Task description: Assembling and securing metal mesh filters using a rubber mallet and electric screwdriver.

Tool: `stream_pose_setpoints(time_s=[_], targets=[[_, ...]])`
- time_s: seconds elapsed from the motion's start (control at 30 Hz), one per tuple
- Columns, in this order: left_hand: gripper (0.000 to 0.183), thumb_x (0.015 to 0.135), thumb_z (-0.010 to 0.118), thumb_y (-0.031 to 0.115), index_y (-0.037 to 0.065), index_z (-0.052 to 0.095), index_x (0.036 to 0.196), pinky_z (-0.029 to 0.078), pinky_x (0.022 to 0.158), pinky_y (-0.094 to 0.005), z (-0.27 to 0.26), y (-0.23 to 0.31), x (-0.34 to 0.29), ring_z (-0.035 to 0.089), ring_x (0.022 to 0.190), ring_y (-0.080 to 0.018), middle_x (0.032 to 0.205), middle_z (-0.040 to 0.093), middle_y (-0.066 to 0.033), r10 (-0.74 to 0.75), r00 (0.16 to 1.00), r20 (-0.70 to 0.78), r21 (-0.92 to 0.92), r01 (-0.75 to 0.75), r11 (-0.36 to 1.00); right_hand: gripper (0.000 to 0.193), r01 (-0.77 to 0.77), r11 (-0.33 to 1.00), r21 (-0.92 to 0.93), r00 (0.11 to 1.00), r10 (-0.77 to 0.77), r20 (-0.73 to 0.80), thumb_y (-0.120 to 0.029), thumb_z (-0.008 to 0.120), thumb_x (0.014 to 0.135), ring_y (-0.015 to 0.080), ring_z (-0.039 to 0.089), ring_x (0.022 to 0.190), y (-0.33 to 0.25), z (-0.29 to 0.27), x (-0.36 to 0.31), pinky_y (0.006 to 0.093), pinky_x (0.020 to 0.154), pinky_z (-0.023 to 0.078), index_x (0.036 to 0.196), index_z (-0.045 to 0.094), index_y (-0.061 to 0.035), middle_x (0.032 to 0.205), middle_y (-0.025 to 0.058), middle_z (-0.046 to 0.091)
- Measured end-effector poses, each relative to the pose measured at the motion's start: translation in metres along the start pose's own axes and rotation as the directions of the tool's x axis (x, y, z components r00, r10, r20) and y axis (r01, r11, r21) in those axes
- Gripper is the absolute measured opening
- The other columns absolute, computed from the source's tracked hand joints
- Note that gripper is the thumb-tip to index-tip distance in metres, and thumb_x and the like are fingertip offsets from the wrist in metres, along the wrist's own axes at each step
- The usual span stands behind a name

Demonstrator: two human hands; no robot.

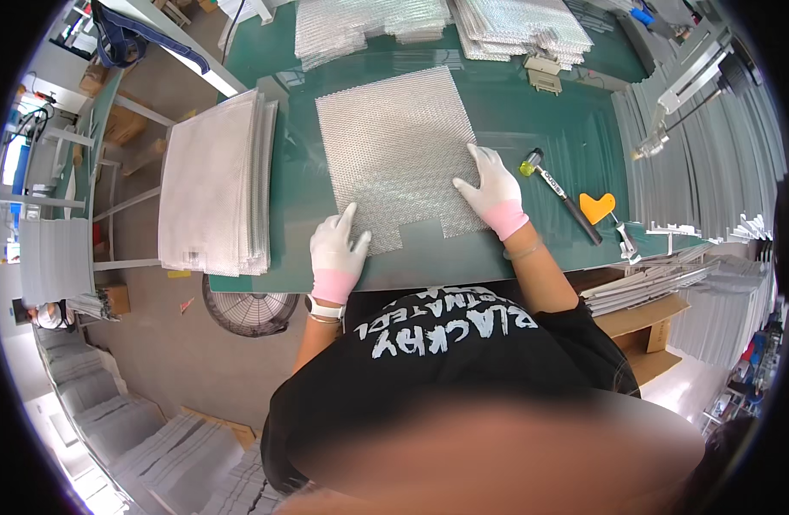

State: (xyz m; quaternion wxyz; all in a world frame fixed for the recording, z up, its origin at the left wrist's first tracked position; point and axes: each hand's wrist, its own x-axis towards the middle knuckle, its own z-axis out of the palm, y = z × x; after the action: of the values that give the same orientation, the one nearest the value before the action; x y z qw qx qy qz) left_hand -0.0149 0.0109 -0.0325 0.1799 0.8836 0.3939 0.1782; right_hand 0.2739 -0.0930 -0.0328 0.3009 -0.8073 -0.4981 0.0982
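Head view shows a shiny silver sheet (394,146) lying flat on the green counter (575,129), near the middle of its near edge. Small bumps or holes cover the sheet, too tiny to tell which, and its near side has a square notch cut into it.

The left hand (336,251), in a white and pink glove, rests at the sheet's near left corner, with its thumb and pointing finger spread apart. The right hand (496,190), in the same kind of glove, is at the right side, fingers close together and thumb spread out over the top. I cannot tell if any fingers go under the sheet.

It looks thin, so I think it is light and a bit stiff, but it could bend. Its rim may be scratchy. The best hold is likely by the 2 long sides, with 1 hand on each, and not by the thin bits next to the notch.

Toward the counter's right edge lie a hammer (564,197) and a yellow scraper (597,208). More silver sheets (360,30) sit in piles along the far edge, and a pale stack (210,184) stands by the left edge
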Motion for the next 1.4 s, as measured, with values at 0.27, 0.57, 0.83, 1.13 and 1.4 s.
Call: stream_pose_setpoints(time_s=[0.27,0.57,0.83,1.13,1.4], targets=[[0.055,0.080,0.074,0.019,0.004,0.057,0.131,0.047,0.087,-0.0430,0.000,-0.010,-0.002,0.058,0.096,-0.0349,0.102,0.061,-0.0175,-0.015,0.999,0.033,-0.093,0.018,0.995,0.065,0.063,0.996,-0.066,0.998,-0.063,0.001,-0.034,0.071,0.083,0.0337,0.057,0.117,0.004,0.004,-0.002,0.0398,0.095,0.050,0.138,0.050,-0.0055,0.135,0.0170,0.051],[0.057,0.079,0.076,0.024,0.009,0.059,0.131,0.049,0.082,-0.0431,0.004,-0.012,-0.002,0.059,0.091,-0.0340,0.099,0.061,-0.0157,0.009,1.000,0.000,-0.031,-0.009,0.999,0.064,0.001,0.998,-0.058,0.996,0.004,0.089,-0.032,0.071,0.084,0.0361,0.059,0.114,0.000,-0.005,0.002,0.0414,0.095,0.050,0.138,0.049,-0.0049,0.137,0.0189,0.047],[0.061,0.076,0.080,0.024,0.008,0.060,0.130,0.049,0.081,-0.0415,0.001,-0.011,0.006,0.058,0.089,-0.0314,0.097,0.060,-0.0146,-0.029,0.998,0.048,-0.109,0.034,0.993,0.063,-0.045,0.996,-0.078,0.991,0.055,0.126,-0.035,0.071,0.084,0.0379,0.060,0.112,-0.002,-0.009,0.006,0.0427,0.095,0.051,0.137,0.049,-0.0068,0.138,0.0202,0.044],[0.075,0.067,0.084,0.031,0.023,0.057,0.137,0.022,0.116,-0.0581,-0.018,-0.012,0.028,0.030,0.139,-0.0477,0.148,0.040,-0.0213,0.183,0.977,0.112,0.164,-0.200,0.966,0.057,-0.306,0.933,-0.188,0.947,0.278,-0.163,-0.055,0.064,0.082,0.0383,0.058,0.116,0.082,-0.079,0.133,0.0444,0.097,0.049,0.121,0.066,-0.0138,0.135,0.0201,0.053],[0.063,0.071,0.080,0.034,0.024,0.061,0.130,0.020,0.116,-0.0611,-0.034,0.033,-0.024,0.034,0.138,-0.0450,0.145,0.045,-0.0140,0.111,0.929,0.353,0.243,-0.206,0.948,0.032,-0.394,0.717,-0.574,0.916,0.353,-0.188,-0.025,0.045,0.097,0.0363,0.067,0.106,0.166,-0.072,0.168,0.0495,0.088,0.054,0.117,0.059,-0.0049,0.115,0.0221,0.067]])
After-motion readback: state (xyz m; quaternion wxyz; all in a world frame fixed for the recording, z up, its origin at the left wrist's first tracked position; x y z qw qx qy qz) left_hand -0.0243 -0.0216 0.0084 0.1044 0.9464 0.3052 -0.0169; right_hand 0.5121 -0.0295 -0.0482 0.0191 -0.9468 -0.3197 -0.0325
